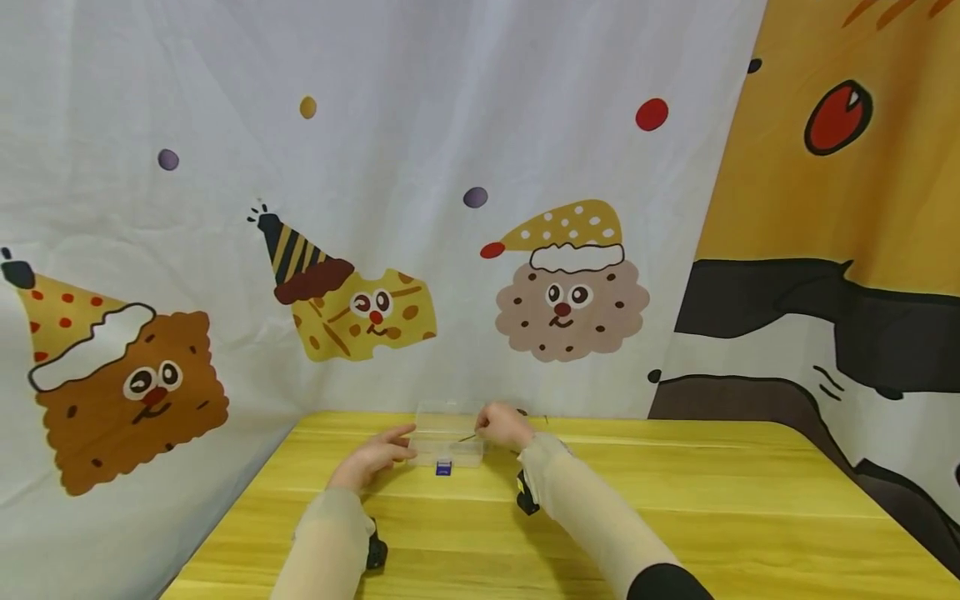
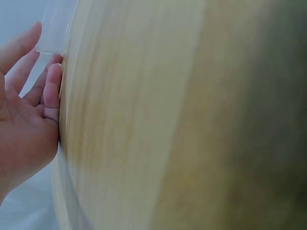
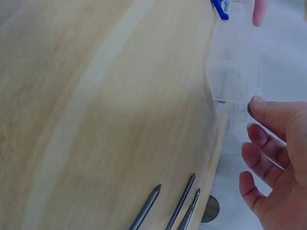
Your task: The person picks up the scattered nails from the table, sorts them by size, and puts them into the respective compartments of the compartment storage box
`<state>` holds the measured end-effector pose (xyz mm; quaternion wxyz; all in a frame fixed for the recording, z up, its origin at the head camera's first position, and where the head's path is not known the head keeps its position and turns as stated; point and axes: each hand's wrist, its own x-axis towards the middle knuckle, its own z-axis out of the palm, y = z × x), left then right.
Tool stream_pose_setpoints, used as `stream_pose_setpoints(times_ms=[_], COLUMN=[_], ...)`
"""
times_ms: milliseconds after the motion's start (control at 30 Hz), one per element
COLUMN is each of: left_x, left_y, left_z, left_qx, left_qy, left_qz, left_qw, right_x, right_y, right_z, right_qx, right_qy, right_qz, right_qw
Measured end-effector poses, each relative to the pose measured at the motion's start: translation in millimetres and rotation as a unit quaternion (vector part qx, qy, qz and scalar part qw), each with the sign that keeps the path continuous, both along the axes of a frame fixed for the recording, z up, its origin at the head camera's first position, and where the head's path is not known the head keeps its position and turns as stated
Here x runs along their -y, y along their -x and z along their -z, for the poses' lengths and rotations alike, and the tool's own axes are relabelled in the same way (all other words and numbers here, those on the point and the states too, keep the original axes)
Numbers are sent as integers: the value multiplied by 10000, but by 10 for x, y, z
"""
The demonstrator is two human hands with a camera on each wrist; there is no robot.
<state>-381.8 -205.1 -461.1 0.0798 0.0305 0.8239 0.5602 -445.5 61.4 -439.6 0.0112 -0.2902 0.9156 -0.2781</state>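
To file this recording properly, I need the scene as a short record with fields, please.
Container: rectangular clear plastic box, lid raised
Fastener: blue plastic clasp, box front
Left hand: fingers at the box's left end
Right hand: pinches a thin dark rod over the box
Nearby: three pointed grey metal rods
Surface: yellow wood-grain table
Backdrop: white cartoon-printed cloth
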Motion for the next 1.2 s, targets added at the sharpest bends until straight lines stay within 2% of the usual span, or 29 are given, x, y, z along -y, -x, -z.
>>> stream_pose_setpoints(times_ms=[133,333,433,600,767,900,1200], left_x=[3,14,18,25,41,55,45], left_y=[19,48,36,13,6,2,12], left_z=[12,35,32,29,20,25,23], left_qx=[7,-28,-19,20,38,19,18], left_qy=[1,27,9,-12,19,42,-27], left_qz=[11,12,51,138,168,238,223], left_qw=[10000,10000,10000,9999,9999,9997,9997], right_x=[-2,-149,-274,-523,-787,-988,-1420], right_y=[-14,29,14,-32,-14,-5,-38], right_z=[-29,-130,-187,-269,-306,-296,-91], right_qx=[43,-144,-84,49,15,21,373], right_qy=[26,301,459,675,750,857,1087], right_qz=[73,-205,-245,-83,107,262,425], right_qw=[10000,9992,9986,9977,9971,9960,9925])
